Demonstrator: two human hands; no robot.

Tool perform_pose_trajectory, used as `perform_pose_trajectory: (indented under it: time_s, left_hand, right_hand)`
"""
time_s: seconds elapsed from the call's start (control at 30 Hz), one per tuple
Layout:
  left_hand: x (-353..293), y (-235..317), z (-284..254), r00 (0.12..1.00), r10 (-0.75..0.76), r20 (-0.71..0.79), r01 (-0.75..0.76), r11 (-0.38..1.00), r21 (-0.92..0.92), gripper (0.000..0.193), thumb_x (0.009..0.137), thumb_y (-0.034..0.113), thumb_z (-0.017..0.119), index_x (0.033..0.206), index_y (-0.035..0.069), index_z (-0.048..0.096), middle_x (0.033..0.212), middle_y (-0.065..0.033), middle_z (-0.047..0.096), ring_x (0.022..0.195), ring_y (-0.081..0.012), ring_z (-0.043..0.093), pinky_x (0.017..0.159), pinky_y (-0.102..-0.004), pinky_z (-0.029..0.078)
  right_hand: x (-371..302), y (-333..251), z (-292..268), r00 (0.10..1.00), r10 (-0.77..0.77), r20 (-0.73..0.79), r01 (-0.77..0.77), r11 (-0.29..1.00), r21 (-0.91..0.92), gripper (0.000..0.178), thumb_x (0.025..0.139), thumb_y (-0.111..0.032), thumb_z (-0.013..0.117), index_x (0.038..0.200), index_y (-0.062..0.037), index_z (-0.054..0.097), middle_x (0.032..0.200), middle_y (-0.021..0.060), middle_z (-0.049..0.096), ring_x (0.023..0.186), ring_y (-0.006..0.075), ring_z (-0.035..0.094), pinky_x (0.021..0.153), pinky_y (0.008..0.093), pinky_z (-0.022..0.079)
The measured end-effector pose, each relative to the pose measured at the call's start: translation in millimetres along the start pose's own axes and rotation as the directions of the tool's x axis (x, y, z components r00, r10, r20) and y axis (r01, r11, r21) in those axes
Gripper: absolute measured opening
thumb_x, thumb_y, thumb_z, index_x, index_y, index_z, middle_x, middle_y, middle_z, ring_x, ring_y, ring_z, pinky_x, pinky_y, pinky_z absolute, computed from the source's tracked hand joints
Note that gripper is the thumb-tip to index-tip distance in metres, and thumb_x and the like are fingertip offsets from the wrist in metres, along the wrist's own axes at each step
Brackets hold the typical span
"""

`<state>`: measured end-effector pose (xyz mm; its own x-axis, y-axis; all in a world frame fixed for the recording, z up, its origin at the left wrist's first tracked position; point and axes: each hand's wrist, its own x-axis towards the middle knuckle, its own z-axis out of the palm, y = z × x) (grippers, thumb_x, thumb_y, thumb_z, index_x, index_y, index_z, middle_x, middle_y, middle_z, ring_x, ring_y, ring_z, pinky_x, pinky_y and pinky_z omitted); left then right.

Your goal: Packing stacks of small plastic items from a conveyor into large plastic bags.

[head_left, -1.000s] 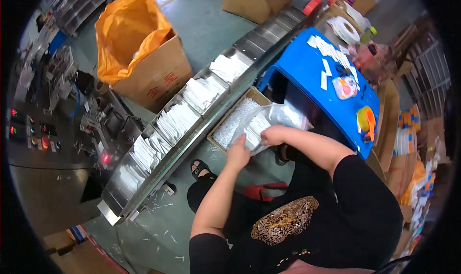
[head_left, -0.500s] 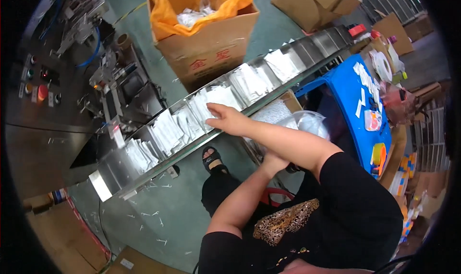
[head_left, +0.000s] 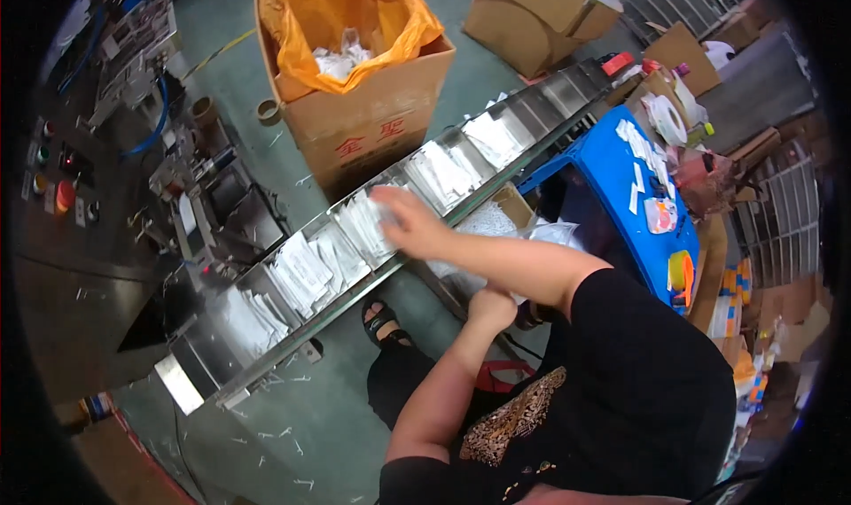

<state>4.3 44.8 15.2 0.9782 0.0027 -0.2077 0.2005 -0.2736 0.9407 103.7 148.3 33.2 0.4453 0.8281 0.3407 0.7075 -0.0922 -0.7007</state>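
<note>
My right hand (head_left: 412, 223) reaches over a long metal conveyor channel (head_left: 191, 354), its fingers and thumb apart and somewhat blurred. It hovers over or touches flat white packets (head_left: 362, 228) leaning in a row; contact cannot be made out. More white packets (head_left: 306, 270) lie in overlapping bunches to the left, and others (head_left: 443, 173) to the right. My left hand (head_left: 492, 310) is near my body, just below my right forearm. Its fingers are hidden, so whether it holds anything does not show.
Beyond the channel stands a cardboard box (head_left: 372, 106) lined with an orange bag. A machine with buttons (head_left: 64, 195) is at left. A blue table (head_left: 643, 248) with white strips and tape stands at right, near an open box of white material (head_left: 496, 226).
The view has shifted, so the channel sits lower in the picture. My right hand has moved slightly farther across the packets. My left hand stays near my right forearm.
</note>
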Motion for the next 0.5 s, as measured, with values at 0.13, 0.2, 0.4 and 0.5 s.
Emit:
perform_pose_trajectory:
  time_s: [0.13, 0.2, 0.4, 0.5]
  left_hand:
    - [-3.9, 7.6, -10.7, 0.992, -0.104, 0.069, 0.086, 0.970, 0.229, 0.061, 0.074, 0.010, 0.046, 0.132, 0.000, 0.031, 0.136, -0.0192, 0.034, 0.108, -0.0374, 0.048, 0.089, -0.0434, 0.040]
    - [2.3, 18.3, -5.9, 0.995, -0.075, 0.067, 0.061, 0.979, 0.195, 0.060, 0.074, 0.011, 0.046, 0.132, 0.000, 0.031, 0.135, -0.0204, 0.034, 0.109, -0.0366, 0.048, 0.090, -0.0426, 0.040]
    - [6.4, -3.0, -1.4, 1.000, -0.008, 0.004, 0.007, 0.980, 0.199, 0.064, 0.072, 0.012, 0.048, 0.132, -0.002, 0.030, 0.133, -0.0238, 0.035, 0.109, -0.0386, 0.048, 0.090, -0.0423, 0.041]
    - [6.3, 2.1, -1.3, 0.999, -0.020, 0.035, 0.013, 0.983, 0.184, 0.064, 0.073, 0.013, 0.047, 0.132, -0.003, 0.029, 0.132, -0.0259, 0.035, 0.117, -0.0384, 0.041, 0.095, -0.0413, 0.036]
  right_hand:
    - [15.5, 77.9, -103.0, 0.935, 0.170, -0.312, -0.264, 0.920, -0.289, 0.047, 0.074, -0.016, 0.062, 0.116, -0.0009, 0.048, 0.113, 0.0205, 0.051, 0.109, 0.0352, 0.047, 0.094, 0.0397, 0.037]
    - [13.0, 130.1, -169.4, 0.846, 0.278, -0.454, -0.446, 0.837, -0.318, 0.052, 0.072, -0.022, 0.064, 0.117, -0.0013, 0.049, 0.113, 0.0209, 0.053, 0.106, 0.0347, 0.050, 0.091, 0.0383, 0.040]
    - [22.0, 172.4, -204.6, 0.671, 0.736, -0.095, -0.719, 0.613, -0.326, 0.095, 0.063, -0.055, 0.069, 0.129, 0.0043, 0.036, 0.130, 0.0243, 0.040, 0.119, 0.0322, 0.042, 0.100, 0.0345, 0.033]
    - [30.2, 181.5, -191.0, 0.606, 0.795, 0.023, -0.751, 0.581, -0.314, 0.113, 0.057, -0.066, 0.067, 0.134, 0.0056, 0.025, 0.133, 0.0251, 0.035, 0.123, 0.0331, 0.037, 0.102, 0.0336, 0.031]
